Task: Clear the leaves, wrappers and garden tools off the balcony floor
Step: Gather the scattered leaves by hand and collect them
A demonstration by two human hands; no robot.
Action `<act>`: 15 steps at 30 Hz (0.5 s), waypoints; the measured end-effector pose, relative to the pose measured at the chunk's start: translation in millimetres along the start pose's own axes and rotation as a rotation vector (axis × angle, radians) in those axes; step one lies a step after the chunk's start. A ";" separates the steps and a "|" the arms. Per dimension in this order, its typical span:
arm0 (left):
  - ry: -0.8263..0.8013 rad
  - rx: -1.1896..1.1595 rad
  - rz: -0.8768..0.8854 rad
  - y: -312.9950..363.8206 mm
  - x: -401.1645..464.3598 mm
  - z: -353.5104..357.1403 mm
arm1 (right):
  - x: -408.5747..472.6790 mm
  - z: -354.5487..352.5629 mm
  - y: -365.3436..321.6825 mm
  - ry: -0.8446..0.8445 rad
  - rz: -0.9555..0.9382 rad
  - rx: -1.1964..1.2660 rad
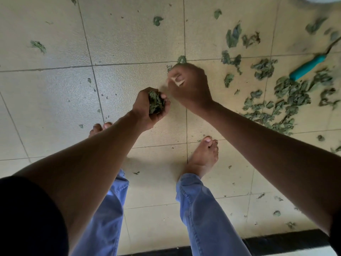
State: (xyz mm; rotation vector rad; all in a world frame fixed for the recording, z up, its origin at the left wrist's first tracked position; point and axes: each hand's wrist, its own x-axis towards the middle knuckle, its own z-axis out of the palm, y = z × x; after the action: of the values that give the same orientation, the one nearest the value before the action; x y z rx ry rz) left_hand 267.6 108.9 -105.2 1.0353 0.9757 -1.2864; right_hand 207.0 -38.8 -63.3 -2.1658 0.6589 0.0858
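Left hand [147,106], frame center, is curled around a wad of leaves [156,105]. Right hand [188,85], just to its upper right, fingers bunched down at a leaf [181,59] on the floor [129,37]; motion-blurred, can't tell if it's pinching. Main leaf pile [287,100] lies at mid right, teal-handled tool [307,67] upper right.

Leaf pile [287,100] lies right of both feet, garden tool [307,67] behind it.
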 end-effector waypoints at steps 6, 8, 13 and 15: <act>-0.043 -0.006 -0.027 5.0 4.0 -10.0 | 45.8 17.0 30.6 -0.116 0.054 -0.454; -0.050 0.017 -0.026 6.3 3.6 -14.4 | 51.5 23.1 28.3 -0.166 -0.006 -0.480; -0.063 0.056 -0.021 8.9 0.2 -24.5 | 45.8 35.6 26.1 -0.169 -0.023 -0.566; -0.069 0.052 -0.022 9.1 -1.2 -27.1 | 43.1 36.2 29.6 -0.066 -0.014 -0.635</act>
State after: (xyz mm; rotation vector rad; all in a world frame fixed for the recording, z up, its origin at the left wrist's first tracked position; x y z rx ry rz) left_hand 276.8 135.4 -110.7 1.0163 0.9077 -1.3629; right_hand 235.7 -44.8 -119.8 -2.7570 0.6345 0.4040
